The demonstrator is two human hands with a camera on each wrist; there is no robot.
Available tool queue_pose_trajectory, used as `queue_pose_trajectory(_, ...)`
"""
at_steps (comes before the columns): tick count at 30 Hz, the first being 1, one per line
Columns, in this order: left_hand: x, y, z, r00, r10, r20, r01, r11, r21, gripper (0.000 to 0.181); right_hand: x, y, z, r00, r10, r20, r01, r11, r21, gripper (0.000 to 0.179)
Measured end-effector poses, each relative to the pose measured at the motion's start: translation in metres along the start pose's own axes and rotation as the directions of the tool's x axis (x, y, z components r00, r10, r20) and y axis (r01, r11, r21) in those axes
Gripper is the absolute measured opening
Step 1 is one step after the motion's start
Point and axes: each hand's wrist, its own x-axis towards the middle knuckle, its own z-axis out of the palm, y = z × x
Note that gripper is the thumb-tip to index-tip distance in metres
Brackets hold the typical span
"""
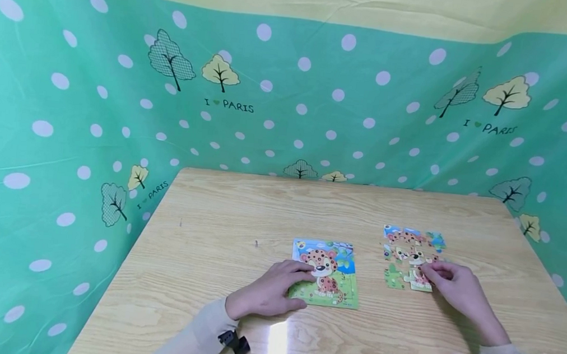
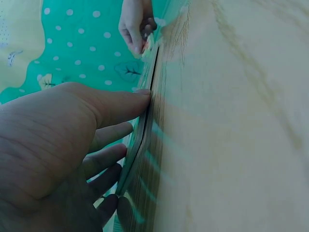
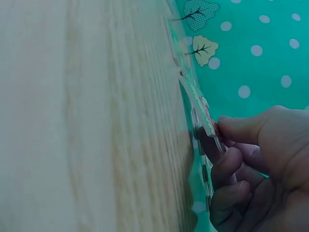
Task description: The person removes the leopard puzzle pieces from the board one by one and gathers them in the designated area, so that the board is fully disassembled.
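A leopard-cub picture board (image 1: pixel 346 290) lies flat near the middle of the table. My left hand (image 1: pixel 273 290) rests on its left side, fingers extended over the picture and thumb by the lower left edge. In the left wrist view the thumb and spread fingers touch the board's edge (image 2: pixel 140 130). To the right is a partly assembled jigsaw (image 1: pixel 400 253) of the same cub. At its lower right, my right hand (image 1: pixel 461 288) pinches a jigsaw piece (image 1: pixel 422 281) between thumb and fingers. The right wrist view shows that piece (image 3: pixel 200 111) tilted up from the table.
The wooden table (image 1: pixel 220 205) extends around both pictures, with a bright light reflection at its front. A green polka-dot cloth (image 1: pixel 282 75) hangs behind and along the sides. A small dark mark (image 1: pixel 256 244) shows left of the board.
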Motion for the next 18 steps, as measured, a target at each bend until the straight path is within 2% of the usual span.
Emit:
queue_pose_trajectory(10, 0.0004, -0.0014, -0.0008, 0.999, 0.03, -0.015, -0.03, 1.0, -0.003, 0.055, 0.0004, -0.0046, 0.0025, 0.998, -0.051, -0.037, 0.048, 0.997, -0.06, 0.039)
queue_pose_trajectory(18, 0.0009, -0.0025, -0.0002, 1.0, 0.027, -0.01, -0.027, 1.0, -0.009, 0.055, -0.0023, -0.0068, -0.0017, 0.995, -0.07, -0.068, 0.063, 0.993, -0.098, 0.039)
